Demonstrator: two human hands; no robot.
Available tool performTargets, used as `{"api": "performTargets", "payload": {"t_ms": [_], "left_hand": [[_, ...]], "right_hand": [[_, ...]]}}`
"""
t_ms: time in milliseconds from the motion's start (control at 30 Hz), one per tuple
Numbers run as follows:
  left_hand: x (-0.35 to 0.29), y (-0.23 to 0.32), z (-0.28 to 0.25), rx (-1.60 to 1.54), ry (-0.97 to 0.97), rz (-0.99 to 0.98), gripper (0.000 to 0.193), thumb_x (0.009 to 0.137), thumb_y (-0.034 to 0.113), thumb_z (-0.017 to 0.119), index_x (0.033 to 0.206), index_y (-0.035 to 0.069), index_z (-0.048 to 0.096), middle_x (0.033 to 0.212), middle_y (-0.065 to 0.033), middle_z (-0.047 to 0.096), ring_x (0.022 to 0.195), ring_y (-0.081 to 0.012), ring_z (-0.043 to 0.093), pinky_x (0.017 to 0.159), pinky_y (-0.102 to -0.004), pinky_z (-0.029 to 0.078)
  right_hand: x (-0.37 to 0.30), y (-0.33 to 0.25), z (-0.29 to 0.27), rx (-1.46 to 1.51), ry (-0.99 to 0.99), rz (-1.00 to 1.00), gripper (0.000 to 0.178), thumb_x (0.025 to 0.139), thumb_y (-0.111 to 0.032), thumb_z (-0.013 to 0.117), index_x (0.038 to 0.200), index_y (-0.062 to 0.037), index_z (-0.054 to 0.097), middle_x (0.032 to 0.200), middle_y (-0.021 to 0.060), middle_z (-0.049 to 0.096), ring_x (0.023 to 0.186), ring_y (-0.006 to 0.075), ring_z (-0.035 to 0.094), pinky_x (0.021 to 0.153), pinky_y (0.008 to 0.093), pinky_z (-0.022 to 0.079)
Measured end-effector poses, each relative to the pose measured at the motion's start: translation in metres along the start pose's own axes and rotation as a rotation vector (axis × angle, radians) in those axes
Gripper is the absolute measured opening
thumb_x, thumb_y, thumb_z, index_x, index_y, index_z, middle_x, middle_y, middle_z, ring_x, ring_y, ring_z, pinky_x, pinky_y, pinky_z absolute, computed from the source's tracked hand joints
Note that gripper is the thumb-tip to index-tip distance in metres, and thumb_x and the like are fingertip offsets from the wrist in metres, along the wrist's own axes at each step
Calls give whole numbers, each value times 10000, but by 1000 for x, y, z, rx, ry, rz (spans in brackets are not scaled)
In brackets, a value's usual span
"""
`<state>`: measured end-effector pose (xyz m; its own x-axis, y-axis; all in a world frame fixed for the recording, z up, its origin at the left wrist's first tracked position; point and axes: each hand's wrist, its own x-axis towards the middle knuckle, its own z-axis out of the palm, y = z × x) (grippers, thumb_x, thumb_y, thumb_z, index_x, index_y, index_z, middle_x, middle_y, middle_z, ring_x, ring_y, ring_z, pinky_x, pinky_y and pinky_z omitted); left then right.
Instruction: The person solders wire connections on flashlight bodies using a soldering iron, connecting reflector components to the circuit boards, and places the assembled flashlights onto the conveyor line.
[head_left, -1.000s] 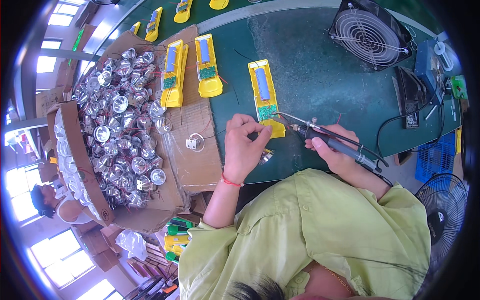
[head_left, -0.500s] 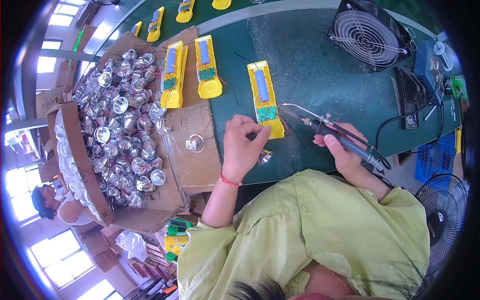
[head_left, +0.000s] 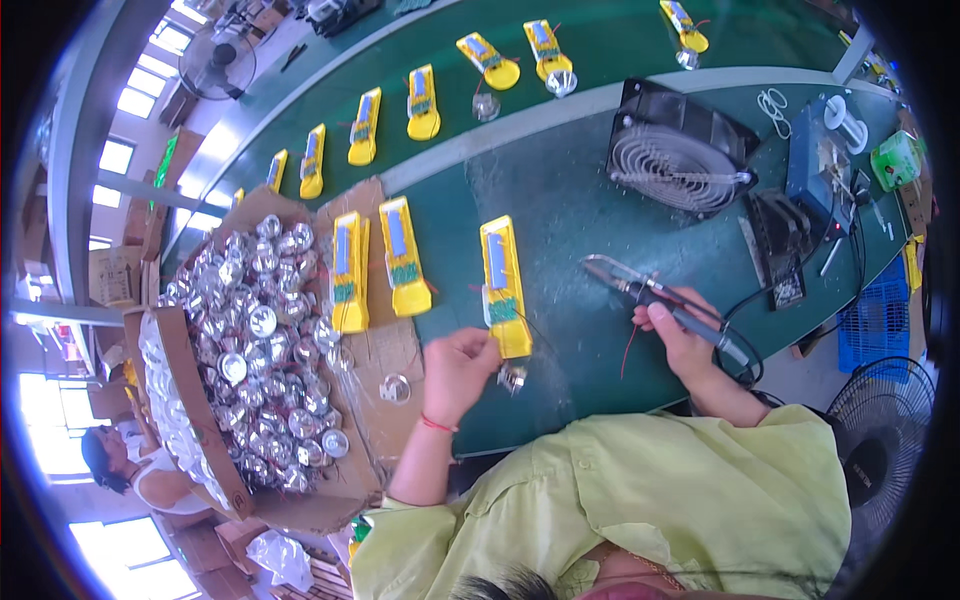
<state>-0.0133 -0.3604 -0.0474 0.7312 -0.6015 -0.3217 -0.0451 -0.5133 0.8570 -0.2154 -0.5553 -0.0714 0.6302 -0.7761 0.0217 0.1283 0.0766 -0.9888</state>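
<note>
In front of me on the green bench lies a yellow flashlight housing [head_left: 514, 338] with a blue cylindrical battery [head_left: 497, 262] and a small green circuit board [head_left: 503, 309]. My left hand [head_left: 460, 372] is closed in a pinch at its near left edge; what the fingertips hold is hidden. Just below them sits a shiny reflector cup [head_left: 512, 378]. My right hand [head_left: 682, 338] grips a soldering iron [head_left: 690, 318] with a thin curved metal tube along it, its tip off to the right of the board. A thin red wire [head_left: 628, 352] hangs beside this hand.
At left, a cardboard box [head_left: 190, 400] holds many reflector cups. Two similar yellow housings [head_left: 408, 290] [head_left: 350, 312] lie on cardboard; several more line the far belt. A black box fan [head_left: 680, 150], a blue soldering station [head_left: 815, 160] and a solder spool [head_left: 846, 128] stand right.
The view has shifted, showing more of the far belt. The soldering iron has drawn away from the circuit board to the right. My left fingers have slid toward the housing's left edge, still pinched.
</note>
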Motion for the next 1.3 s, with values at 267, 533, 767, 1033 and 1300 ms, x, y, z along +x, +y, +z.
{"api": "performTargets", "payload": {"t_ms": [267, 533, 767, 1033, 1300], "left_hand": [[223, 133, -27, 585, 132, 300, 165, 651, 161, 563, 565, 64, 665, 527, -62, 604, 532, -190, 605, 579, -304, 493], [349, 108, -67, 871, 840, 685, 300, 723, 325, 689, 730, 25, 671, 611, -102, 641, 510, -190, 621, 647, -309, 506], [285, 84, -69, 859, 239, 282, 234, 750, 237, 618, 703, 14, 672, 557, -70, 628, 506, -159, 628, 556, -272, 509], [19, 16, -11, 554, 170, 469, 125, 748, 120, 653, 739, -5, 649, 616, -102, 621, 543, -186, 619, 511, -306, 470], [-48, -15, -50, 567, 515, 444, 269, 658, 180, 777, 838, 34, 639, 758, -78, 589, 580, -275, 547, 526, -337, 454]], "right_hand": [[8, 0, -1, -42, -5, 71, 192, 834, -38, 601, 988, 64, 551, 813, 142, 660, 724, 170, 654, 659, 282, 542], [17, -31, -3, -192, -104, 287, 199, 837, -52, 594, 995, 57, 542, 844, 145, 666, 773, 185, 662, 697, 302, 542], [9, -7, 1, -90, -55, 177, 209, 832, -42, 592, 1000, 69, 535, 828, 153, 658, 763, 193, 658, 669, 299, 544], [7, 7, 4, -62, 31, -21, 224, 852, -71, 583, 1015, 74, 532, 807, 161, 640, 675, 183, 634, 584, 252, 509], [-16, -1, 9, -69, -50, -89, 235, 854, -83, 587, 1035, 59, 534, 821, 161, 643, 694, 187, 641, 597, 255, 517]]}}
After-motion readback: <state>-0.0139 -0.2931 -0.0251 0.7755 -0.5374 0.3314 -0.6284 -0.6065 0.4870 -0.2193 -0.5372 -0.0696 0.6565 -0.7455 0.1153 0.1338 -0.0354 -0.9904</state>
